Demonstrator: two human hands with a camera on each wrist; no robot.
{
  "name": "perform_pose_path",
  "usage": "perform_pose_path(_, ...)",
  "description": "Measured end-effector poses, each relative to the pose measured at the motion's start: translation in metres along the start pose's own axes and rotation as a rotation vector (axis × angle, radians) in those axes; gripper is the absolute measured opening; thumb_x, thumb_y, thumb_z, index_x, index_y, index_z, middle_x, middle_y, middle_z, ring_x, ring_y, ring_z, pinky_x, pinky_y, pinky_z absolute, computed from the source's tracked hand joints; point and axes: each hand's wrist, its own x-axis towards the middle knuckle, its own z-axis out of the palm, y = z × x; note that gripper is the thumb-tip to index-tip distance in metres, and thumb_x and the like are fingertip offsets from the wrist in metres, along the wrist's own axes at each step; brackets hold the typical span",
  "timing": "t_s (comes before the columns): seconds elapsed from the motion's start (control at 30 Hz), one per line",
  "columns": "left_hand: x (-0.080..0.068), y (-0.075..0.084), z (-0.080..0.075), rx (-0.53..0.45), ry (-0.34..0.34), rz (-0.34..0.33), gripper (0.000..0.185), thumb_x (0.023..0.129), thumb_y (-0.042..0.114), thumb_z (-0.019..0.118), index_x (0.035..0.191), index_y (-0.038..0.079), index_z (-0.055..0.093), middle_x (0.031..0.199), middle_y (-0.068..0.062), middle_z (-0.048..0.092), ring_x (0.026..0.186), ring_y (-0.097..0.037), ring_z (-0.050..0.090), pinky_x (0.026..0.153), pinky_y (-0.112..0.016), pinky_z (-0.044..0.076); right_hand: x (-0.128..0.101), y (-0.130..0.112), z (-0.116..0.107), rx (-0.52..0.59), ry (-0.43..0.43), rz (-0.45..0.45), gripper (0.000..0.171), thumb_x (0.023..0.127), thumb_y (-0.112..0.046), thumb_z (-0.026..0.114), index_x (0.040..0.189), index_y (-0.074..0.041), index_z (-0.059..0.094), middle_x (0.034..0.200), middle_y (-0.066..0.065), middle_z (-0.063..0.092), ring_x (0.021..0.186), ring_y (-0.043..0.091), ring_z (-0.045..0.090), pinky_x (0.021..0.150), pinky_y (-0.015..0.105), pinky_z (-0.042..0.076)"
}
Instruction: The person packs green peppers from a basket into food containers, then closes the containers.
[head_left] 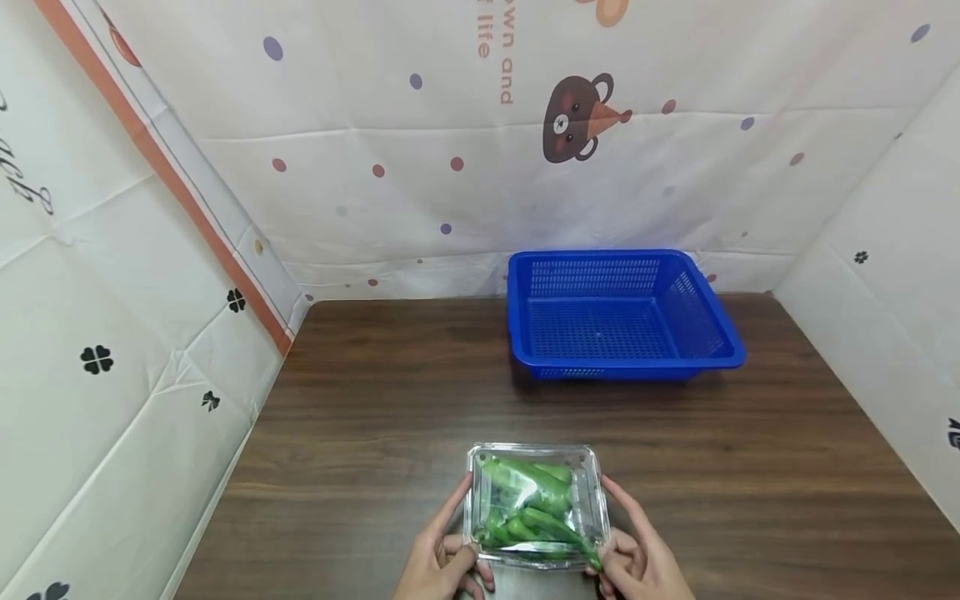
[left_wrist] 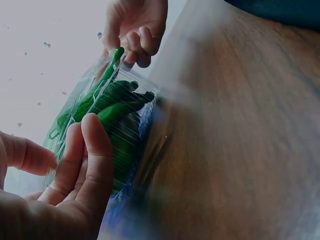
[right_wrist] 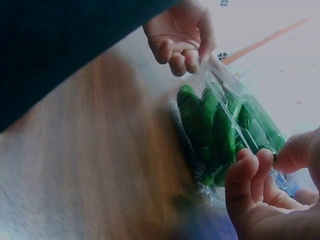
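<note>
A clear plastic clamshell box [head_left: 534, 503] full of green okra pods [head_left: 525, 492] sits on the wooden table [head_left: 375, 417] near its front edge. My left hand [head_left: 442, 557] grips the box's near left corner, thumb on the lid edge and fingers along the side. My right hand [head_left: 637, 554] pinches the near right corner. In the left wrist view my left hand's fingers [left_wrist: 90, 160] lie along the box [left_wrist: 107, 115], and the right hand [left_wrist: 135, 30] holds the far end. In the right wrist view my right hand's fingers [right_wrist: 250, 175] curl at the box [right_wrist: 225, 125].
An empty blue plastic basket [head_left: 705, 350] stands at the back of the table, right of centre. Printed cloth walls [head_left: 450, 167] close in the left, back and right sides. Bare wood lies between the box and the basket.
</note>
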Motion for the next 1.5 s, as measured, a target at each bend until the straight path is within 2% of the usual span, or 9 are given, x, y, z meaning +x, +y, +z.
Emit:
perform_pose_path(0.1, -0.001, 0.000, 0.001, -0.005, -0.001, -0.006, 0.088, 0.093, -0.006, 0.054, 0.167, 0.021, 0.015, 0.075, -0.018, 0.073, 0.058, -0.018, 0.070, 0.059, -0.040, 0.063, -0.003, 0.002, 0.004, 0.010, 0.072, 0.033, 0.088, 0.094, 0.020, 0.047, 0.163, -0.008, 0.001, 0.078, 0.020, 0.064, 0.065, 0.010, 0.063, 0.051, 0.033, 0.059)
perform_pose_path(0.2, -0.002, 0.001, 0.001, -0.016, -0.004, -0.008, 0.088, 0.093, -0.007, 0.054, 0.167, 0.020, 0.014, 0.075, -0.018, 0.073, 0.057, -0.017, 0.070, 0.058, -0.039, 0.063, -0.005, 0.002, 0.009, 0.015, 0.209, 0.168, 0.074, 0.094, 0.013, 0.054, 0.156, -0.010, 0.021, 0.080, 0.011, 0.070, 0.063, 0.011, 0.064, 0.053, 0.030, 0.059)
perform_pose_path(0.33, -0.004, -0.001, 0.003, -0.028, -0.004, 0.005, 0.088, 0.093, -0.008, 0.053, 0.167, 0.018, 0.013, 0.075, -0.019, 0.072, 0.059, -0.018, 0.070, 0.058, -0.039, 0.063, -0.008, 0.000, 0.014, -0.009, 0.327, 0.418, 0.022, 0.099, -0.005, 0.056, 0.119, 0.002, 0.051, 0.081, 0.010, 0.074, 0.061, 0.013, 0.065, 0.056, 0.026, 0.058)
perform_pose_path(0.4, -0.005, -0.001, 0.004, -0.035, 0.000, 0.013, 0.088, 0.093, -0.009, 0.053, 0.167, 0.016, 0.012, 0.075, -0.020, 0.072, 0.059, -0.018, 0.070, 0.058, -0.040, 0.063, -0.008, -0.001, 0.016, -0.033, 0.325, 0.482, 0.022, 0.101, -0.010, 0.053, 0.101, 0.012, 0.053, 0.078, 0.010, 0.074, 0.061, 0.012, 0.065, 0.056, 0.024, 0.057)
perform_pose_path(0.5, -0.006, -0.002, 0.006, -0.049, 0.009, 0.011, 0.088, 0.093, -0.009, 0.052, 0.167, 0.017, 0.012, 0.074, -0.021, 0.072, 0.059, -0.020, 0.071, 0.058, -0.041, 0.063, -0.008, -0.003, 0.019, -0.072, 0.328, 0.482, 0.030, 0.103, -0.011, 0.048, 0.091, 0.017, 0.052, 0.072, 0.007, 0.071, 0.058, 0.010, 0.062, 0.055, 0.022, 0.054)
perform_pose_path(0.67, -0.007, -0.002, 0.009, -0.054, 0.024, -0.011, 0.089, 0.092, -0.010, 0.051, 0.167, 0.020, 0.013, 0.074, -0.019, 0.072, 0.060, -0.021, 0.071, 0.058, -0.041, 0.063, -0.010, -0.006, 0.029, -0.141, 0.424, 0.431, 0.021, 0.098, -0.003, 0.051, 0.080, 0.008, 0.051, 0.062, 0.002, 0.062, 0.049, 0.008, 0.053, 0.050, 0.024, 0.052)
perform_pose_path(1.07, -0.014, -0.002, 0.015, -0.018, 0.057, 0.013, 0.090, 0.089, -0.011, 0.052, 0.167, 0.017, 0.016, 0.073, -0.023, 0.071, 0.061, -0.024, 0.071, 0.056, -0.045, 0.062, -0.012, -0.009, 0.043, -0.211, 0.539, 0.362, 0.018, 0.096, 0.006, 0.049, 0.078, 0.001, 0.048, 0.057, 0.002, 0.052, 0.041, 0.005, 0.039, 0.039, 0.025, 0.046)
perform_pose_path(1.37, -0.005, -0.007, 0.015, -0.024, 0.058, -0.014, 0.090, 0.090, -0.008, 0.054, 0.167, 0.020, 0.016, 0.075, -0.020, 0.073, 0.061, -0.023, 0.072, 0.059, -0.042, 0.063, -0.007, -0.003, 0.042, -0.325, 0.606, 0.303, 0.025, 0.098, 0.007, 0.049, 0.075, -0.002, 0.049, 0.053, 0.000, 0.050, 0.041, 0.004, 0.038, 0.035, 0.025, 0.041)
perform_pose_path(1.5, -0.001, -0.009, 0.013, 0.004, 0.054, -0.011, 0.090, 0.089, -0.008, 0.053, 0.167, 0.016, 0.015, 0.076, -0.020, 0.073, 0.064, -0.024, 0.074, 0.059, -0.036, 0.063, -0.009, 0.004, 0.036, -0.373, 0.596, 0.346, 0.029, 0.103, -0.003, 0.051, 0.074, -0.003, 0.052, 0.054, 0.000, 0.054, 0.043, 0.006, 0.045, 0.038, 0.025, 0.042)
